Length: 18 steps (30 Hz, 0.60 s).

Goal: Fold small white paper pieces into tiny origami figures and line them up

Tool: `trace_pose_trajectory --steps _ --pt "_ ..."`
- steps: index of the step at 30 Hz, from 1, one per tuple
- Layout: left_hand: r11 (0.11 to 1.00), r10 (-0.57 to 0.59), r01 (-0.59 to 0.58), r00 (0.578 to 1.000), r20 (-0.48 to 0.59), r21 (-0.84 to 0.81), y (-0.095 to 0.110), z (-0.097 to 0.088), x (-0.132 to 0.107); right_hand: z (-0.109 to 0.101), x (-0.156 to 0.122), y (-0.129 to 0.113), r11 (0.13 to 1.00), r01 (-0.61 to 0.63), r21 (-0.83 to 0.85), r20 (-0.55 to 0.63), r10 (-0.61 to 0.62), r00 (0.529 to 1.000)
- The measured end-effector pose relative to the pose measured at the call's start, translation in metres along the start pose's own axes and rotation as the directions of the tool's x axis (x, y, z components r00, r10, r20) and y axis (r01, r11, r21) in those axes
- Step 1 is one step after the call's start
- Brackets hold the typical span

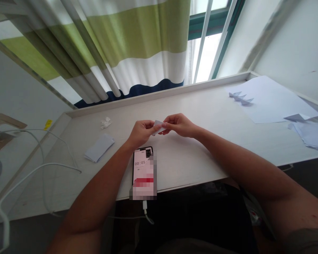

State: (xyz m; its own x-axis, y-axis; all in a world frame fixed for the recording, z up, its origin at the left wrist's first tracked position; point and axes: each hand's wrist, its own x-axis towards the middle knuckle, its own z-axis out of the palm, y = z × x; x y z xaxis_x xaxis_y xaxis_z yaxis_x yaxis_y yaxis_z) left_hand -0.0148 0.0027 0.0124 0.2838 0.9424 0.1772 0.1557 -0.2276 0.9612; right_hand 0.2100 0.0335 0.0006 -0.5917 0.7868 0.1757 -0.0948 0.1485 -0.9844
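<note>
A small folded piece of white paper (158, 123) is held between my two hands above the middle of the desk. My left hand (142, 133) grips its left side, thumb along the near face. On the other side, the thumb and fingers of my right hand (179, 125) pinch the paper's right edge. My fingers cover part of the folds. Just below my left hand lies a phone (143, 169) with a timer on its screen, partly blurred out.
Folded paper (99, 148) and a crumpled scrap (105, 122) lie on the left. At right are several small folded paper pieces (240, 98), a large white sheet (265, 102) and a paper stack (311, 135). White cables (42, 165) cross the left; one plugs into the phone. Raised rim (159, 94) behind.
</note>
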Motion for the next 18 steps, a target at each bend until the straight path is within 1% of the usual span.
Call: trace_pose_trajectory --steps 2,5,9,13,15,18 --pt "0.998 -0.037 0.04 0.998 0.047 -0.044 -0.003 -0.002 0.0 -0.002 0.0 0.0 0.999 -0.02 -0.032 -0.022 0.019 1.0" --pt "0.994 -0.066 0.071 0.995 0.072 -0.079 -0.006 -0.005 0.001 -0.008 0.0 -0.002 0.993 -0.052 -0.102 -0.053 0.046 0.998" --pt "0.994 -0.083 0.09 0.99 0.112 -0.058 -0.001 -0.009 0.001 -0.011 -0.001 -0.005 0.983 -0.059 -0.174 -0.01 0.059 0.998" --pt "0.993 -0.109 0.115 0.979 0.17 -0.023 0.002 -0.01 0.0 -0.01 -0.001 -0.007 0.978 -0.062 -0.198 0.02 0.067 0.998" --pt "0.992 -0.116 0.121 0.98 0.16 -0.023 0.001 -0.009 0.0 -0.01 -0.001 -0.008 0.978 -0.065 -0.2 0.02 0.07 0.997" --pt "0.996 -0.093 0.094 0.992 0.083 -0.008 -0.002 -0.007 0.0 -0.012 -0.001 -0.009 0.979 -0.058 -0.196 0.006 0.06 0.998"
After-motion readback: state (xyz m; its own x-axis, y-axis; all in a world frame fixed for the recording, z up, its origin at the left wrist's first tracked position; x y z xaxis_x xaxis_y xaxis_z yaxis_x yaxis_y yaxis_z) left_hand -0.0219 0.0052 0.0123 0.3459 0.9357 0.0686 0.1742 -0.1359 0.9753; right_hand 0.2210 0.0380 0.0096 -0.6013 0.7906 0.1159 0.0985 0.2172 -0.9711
